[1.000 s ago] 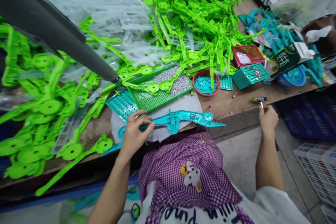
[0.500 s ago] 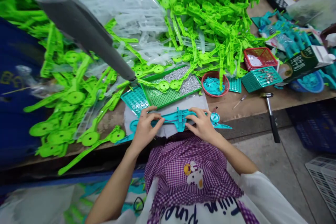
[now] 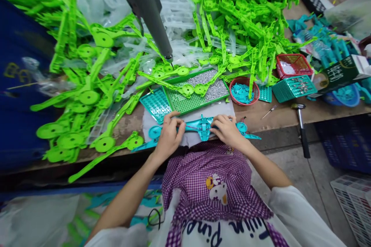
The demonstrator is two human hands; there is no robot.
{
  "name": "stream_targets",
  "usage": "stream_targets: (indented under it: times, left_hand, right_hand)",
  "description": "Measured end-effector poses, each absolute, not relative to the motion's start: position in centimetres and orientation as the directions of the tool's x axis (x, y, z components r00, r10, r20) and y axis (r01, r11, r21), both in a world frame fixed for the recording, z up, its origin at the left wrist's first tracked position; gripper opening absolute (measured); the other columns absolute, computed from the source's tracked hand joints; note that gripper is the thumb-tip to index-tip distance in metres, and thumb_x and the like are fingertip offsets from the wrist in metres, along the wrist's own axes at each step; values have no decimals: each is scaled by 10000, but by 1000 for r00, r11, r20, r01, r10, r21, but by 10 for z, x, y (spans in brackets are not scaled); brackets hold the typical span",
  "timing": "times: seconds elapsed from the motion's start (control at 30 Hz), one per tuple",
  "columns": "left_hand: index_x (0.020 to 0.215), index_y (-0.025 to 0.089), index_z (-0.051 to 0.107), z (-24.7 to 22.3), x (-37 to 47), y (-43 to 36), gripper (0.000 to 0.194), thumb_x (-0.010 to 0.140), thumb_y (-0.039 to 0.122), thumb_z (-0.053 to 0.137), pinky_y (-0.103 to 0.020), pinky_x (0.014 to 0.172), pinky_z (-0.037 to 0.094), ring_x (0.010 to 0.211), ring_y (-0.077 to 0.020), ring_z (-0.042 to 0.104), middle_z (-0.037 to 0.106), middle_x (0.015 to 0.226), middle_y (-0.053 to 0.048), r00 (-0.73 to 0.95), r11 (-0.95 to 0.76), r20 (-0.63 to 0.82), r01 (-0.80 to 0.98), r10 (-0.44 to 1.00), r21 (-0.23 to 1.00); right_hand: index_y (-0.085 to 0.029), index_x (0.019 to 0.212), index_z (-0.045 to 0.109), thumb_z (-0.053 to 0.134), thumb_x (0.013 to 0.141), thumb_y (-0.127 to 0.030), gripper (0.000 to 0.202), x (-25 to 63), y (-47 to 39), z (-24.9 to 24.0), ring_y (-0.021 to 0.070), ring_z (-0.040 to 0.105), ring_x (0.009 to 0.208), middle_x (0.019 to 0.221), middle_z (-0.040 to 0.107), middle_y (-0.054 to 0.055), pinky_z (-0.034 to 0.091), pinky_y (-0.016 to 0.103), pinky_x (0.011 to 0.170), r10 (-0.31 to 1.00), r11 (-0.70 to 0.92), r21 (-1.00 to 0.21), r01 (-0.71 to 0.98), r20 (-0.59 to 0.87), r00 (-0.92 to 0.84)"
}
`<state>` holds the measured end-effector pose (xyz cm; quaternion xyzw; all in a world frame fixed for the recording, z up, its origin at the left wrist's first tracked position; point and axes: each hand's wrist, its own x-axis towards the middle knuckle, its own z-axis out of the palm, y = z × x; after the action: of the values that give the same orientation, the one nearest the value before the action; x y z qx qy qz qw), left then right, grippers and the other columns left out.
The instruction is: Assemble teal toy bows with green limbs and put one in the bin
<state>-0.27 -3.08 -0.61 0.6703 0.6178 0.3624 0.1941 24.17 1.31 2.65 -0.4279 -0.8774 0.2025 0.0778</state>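
1. A long teal plastic part [image 3: 199, 127] lies crosswise on a pale cloth [image 3: 191, 117] at the near edge of the worktop [image 3: 278, 117], right in front of the person.
2. The left hand [image 3: 169, 135] rests on the part's left half, fingers curled down and pinching it near a round teal end [image 3: 154, 131].
3. The right hand [image 3: 227, 129] presses on the part's right half, fingers bent over it, just beside a second round piece [image 3: 242, 127].
4. Both hands are closed onto the teal part, with its raised middle section showing between them.
5. Just behind the cloth sits a green tray [image 3: 194, 98] holding small silvery bits, with a teal perforated tray [image 3: 155, 104] touching its left side.
6. A red bowl [image 3: 244, 91] of teal pieces stands to the right of the green tray.
7. A hammer [image 3: 301, 123] lies further right, its handle hanging over the worktop edge.
8. Heaps of bright green plastic arms [image 3: 237, 15] cover the back and left of the worktop.
9. A grey hanging tool [image 3: 150, 11] points down above the green tray.
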Motion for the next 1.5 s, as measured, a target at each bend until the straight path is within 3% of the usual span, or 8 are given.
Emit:
stream_targets:
  times: [0.2, 0.33, 0.5, 0.9, 1.17, 1.37, 1.5]
  left_hand:
    - [856, 194, 570, -7, -5, -30, 134, 921, 305, 533, -388, 893, 535, 1011, -205, 599, 506, 1226, -112, 1, -177, 240, 681, 971, 710]
    - [795, 198, 544, -5, -5, -31, 112, 891, 254, 536, -407, 957, 514, 1073, -224, 597, 520, 1180, -109, -4, -172, 235, 672, 972, 720]
    - [711, 191, 511, -5, -6, -33, 139, 827, 221, 581, -439, 976, 514, 981, -206, 645, 487, 1268, -109, 33, -184, 214, 647, 976, 740]
    - [733, 191, 581, -1, -11, -32, 196, 870, 331, 588, -407, 940, 537, 953, -196, 670, 519, 1255, -106, 28, -192, 225, 631, 974, 752]
    - [693, 212, 537, -7, -7, -29, 168, 852, 256, 573, -399, 929, 527, 1140, -253, 599, 601, 971, -78, -17, -244, 342, 666, 940, 705]
    - [669, 187, 543, -5, -9, -29, 171, 815, 250, 605, -399, 889, 550, 903, -190, 678, 544, 1228, -101, 4, -207, 268, 644, 964, 737]
    - [676, 188, 555, -4, -10, -30, 184, 828, 278, 606, -402, 904, 551, 908, -186, 682, 547, 1251, -99, -13, -191, 258, 639, 966, 745]
  right_hand:
    - [-189, 957, 694, 498, 999, -335, 249, 239, 29, 33, 223, 519, 1015, 1070, 658, 85, 274, 381, 864, 679, 644, -419, 640, -73, -731]
    - [-201, 946, 721, 551, 972, -379, 247, 241, 26, 28, 231, 507, 1079, 1109, 646, 84, 264, 389, 886, 659, 647, -462, 606, -59, -749]
    - [-204, 1020, 726, 540, 970, -407, 279, 246, 29, 19, 223, 512, 1054, 1109, 632, 94, 278, 385, 897, 645, 662, -497, 561, -2, -764]
    - [-216, 1018, 747, 486, 998, -378, 307, 249, 30, 14, 227, 513, 1046, 1107, 619, 103, 260, 417, 924, 606, 716, -467, 519, 47, -794]
    - [-157, 1007, 701, 524, 982, -346, 261, 248, 26, 21, 226, 535, 1066, 1094, 610, 111, 276, 415, 980, 639, 674, -503, 542, 28, -769]
    - [-183, 1007, 718, 492, 991, -338, 275, 248, 25, 17, 241, 499, 1066, 1098, 602, 117, 344, 401, 920, 595, 719, -471, 511, 38, -803]
    - [-190, 1003, 726, 472, 998, -346, 298, 251, 27, 13, 237, 494, 1070, 1094, 601, 119, 385, 392, 920, 571, 741, -478, 471, 81, -817]
